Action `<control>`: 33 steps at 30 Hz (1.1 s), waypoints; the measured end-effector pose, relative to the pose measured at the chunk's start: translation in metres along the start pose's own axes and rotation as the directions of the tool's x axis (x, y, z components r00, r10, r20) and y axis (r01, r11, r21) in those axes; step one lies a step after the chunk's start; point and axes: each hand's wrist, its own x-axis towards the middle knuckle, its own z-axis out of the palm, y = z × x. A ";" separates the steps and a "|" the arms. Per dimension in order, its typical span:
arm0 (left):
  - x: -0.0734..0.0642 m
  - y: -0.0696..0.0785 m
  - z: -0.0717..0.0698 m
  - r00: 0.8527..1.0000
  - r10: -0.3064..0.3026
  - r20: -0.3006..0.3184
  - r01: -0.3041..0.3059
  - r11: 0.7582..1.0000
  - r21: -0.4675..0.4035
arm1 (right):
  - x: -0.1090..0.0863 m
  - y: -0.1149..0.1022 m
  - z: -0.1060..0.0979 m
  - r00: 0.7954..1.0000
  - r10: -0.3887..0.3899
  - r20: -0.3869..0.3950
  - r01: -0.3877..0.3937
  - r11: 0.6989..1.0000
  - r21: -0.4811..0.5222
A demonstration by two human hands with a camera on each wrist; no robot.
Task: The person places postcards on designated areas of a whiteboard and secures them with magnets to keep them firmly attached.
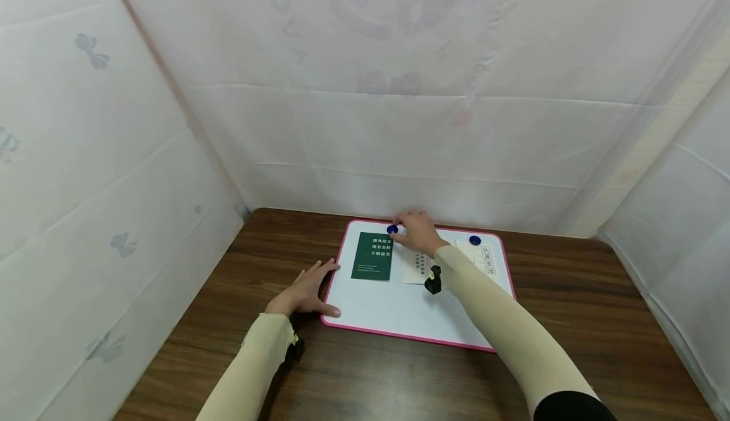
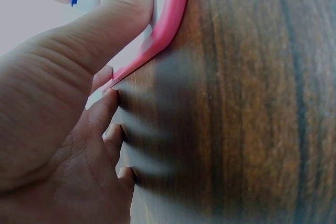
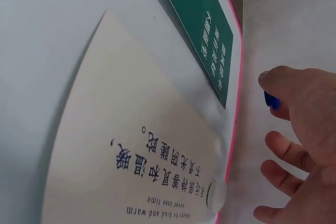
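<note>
A whiteboard (image 1: 365, 307) with a pink frame lies on the wooden table. My right hand (image 1: 419, 234) is over its far edge and pinches a round blue magnet (image 3: 271, 100) between thumb and index finger. Just below that magnet in the head view is a green card (image 1: 371, 256) with white writing. A cream card (image 3: 126, 103) with dark writing lies under my right wrist, with a white round magnet (image 3: 216, 195) at its top edge. My left hand (image 1: 305, 289), fingers spread, touches the board's left edge with its thumb at the near corner.
Another pale card (image 1: 486, 259) is on the right part of the board, with a second blue magnet (image 1: 475, 240) at its top. The brown table (image 1: 365, 376) extends around the board. White sheeting (image 1: 365, 136) hangs behind the table and on both sides.
</note>
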 end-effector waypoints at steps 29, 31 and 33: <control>-0.005 0.006 0.002 1.000 0.002 -0.008 -0.002 1.000 0.007 | 0.024 -0.015 0.034 0.999 0.028 0.021 -0.027 0.998 -0.048; -0.005 0.006 0.002 1.000 -0.006 -0.005 0.006 1.000 0.004 | 0.024 -0.015 0.036 0.999 0.027 0.019 -0.026 0.999 -0.039; -0.005 0.007 0.003 1.000 -0.007 -0.010 0.007 1.000 -0.008 | 0.024 -0.015 0.036 1.000 0.024 0.018 -0.024 0.999 -0.031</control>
